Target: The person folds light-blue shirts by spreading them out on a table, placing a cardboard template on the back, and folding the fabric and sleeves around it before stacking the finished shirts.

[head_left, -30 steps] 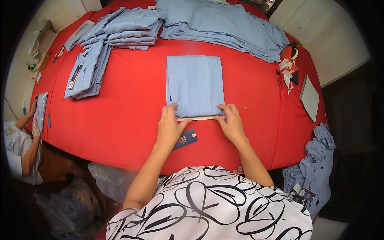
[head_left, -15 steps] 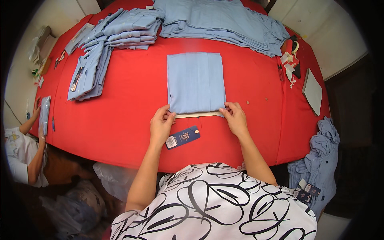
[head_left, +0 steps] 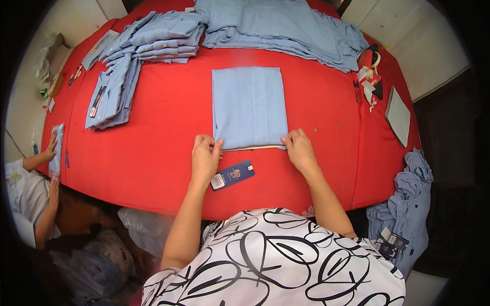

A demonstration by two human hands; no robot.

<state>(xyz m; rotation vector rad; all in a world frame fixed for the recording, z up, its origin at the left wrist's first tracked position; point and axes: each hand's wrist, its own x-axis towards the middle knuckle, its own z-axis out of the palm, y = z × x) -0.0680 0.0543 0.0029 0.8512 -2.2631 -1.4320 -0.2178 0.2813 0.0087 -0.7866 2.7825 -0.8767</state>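
Observation:
A light blue shirt [head_left: 248,107], folded into a rectangle, lies in front of me on the red-covered table. Its near left corner is pinched between the thumb and fingers of my left hand [head_left: 205,155]. My right hand [head_left: 300,150] grips the near right corner in the same way. Along the near edge, between my hands, a thin pale strip shows under the blue cloth. A dark blue hang tag [head_left: 233,175] on a thin string lies flat just below that edge, close to my left hand.
Folded blue shirts [head_left: 166,38] and flat-laid shirts [head_left: 280,30] are stacked along the far side. Tagged shirts [head_left: 112,97] lie left. Scissors [head_left: 358,92] and a grey board [head_left: 398,117] are at the right, with blue garments [head_left: 403,214] below. A co-worker's hands press a bagged garment [head_left: 57,148].
Both my hands have shifted slightly, and the blue cloth now covers more of the pale strip at the near edge. At far left the co-worker's hands have moved over the bagged garment.

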